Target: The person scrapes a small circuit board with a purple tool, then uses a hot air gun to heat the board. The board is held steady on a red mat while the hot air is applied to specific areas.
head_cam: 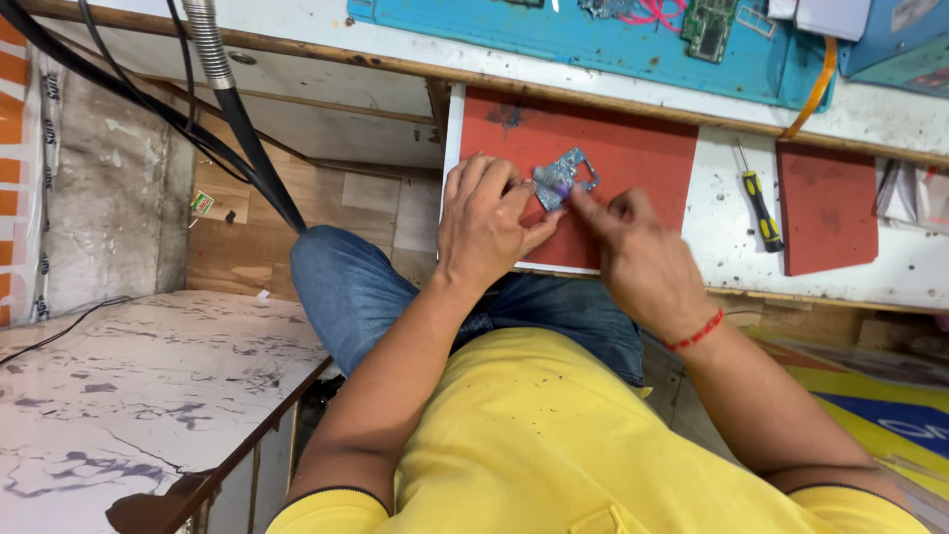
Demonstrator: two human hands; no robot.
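Hands are working over the red mat (633,158); left hand (484,222) is pinching a thin, fragile metal frame (565,180) by its edge; right hand (633,252) is fingering it, grip unclear.

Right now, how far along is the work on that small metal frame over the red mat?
Done: nothing clearly finished. In hand: the left hand pinches the frame over the red mat, and the right hand works at its edge with the fingertips, motion-blurred. Left: the screwdriver lies untouched on the bench, and a circuit board waits on the blue mat.
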